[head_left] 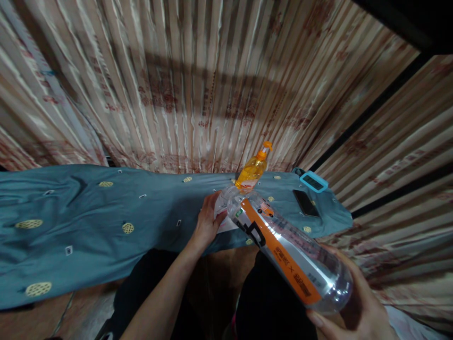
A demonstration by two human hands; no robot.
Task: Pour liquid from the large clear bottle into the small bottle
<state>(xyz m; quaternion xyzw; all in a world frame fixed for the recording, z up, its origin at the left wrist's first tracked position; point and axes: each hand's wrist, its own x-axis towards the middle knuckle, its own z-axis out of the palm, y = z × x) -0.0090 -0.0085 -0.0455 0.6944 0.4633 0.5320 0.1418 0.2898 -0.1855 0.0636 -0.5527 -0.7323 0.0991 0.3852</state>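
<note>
Best hold tilt steady & slow: R hand (364, 300), fingers wrapped round clear bottle (283, 250) nr base, neck above tabletop (152, 212) by clear container (221, 203), which L hand's (205, 222) fingers grip & should brace.

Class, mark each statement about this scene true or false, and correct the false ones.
1. The right hand grips the clear bottle with an orange-striped label. True.
2. That bottle stands upright. False: it is held at a slant.
3. The left hand touches the smartphone. False: it is at the bottle's other end, on clear plastic.
4. The smartphone lies on the patterned blue-green cloth. True.
5. The pump bottle holds green liquid. False: the liquid looks orange-yellow.
6. A blue-framed digital display is near the smartphone. True.
</note>
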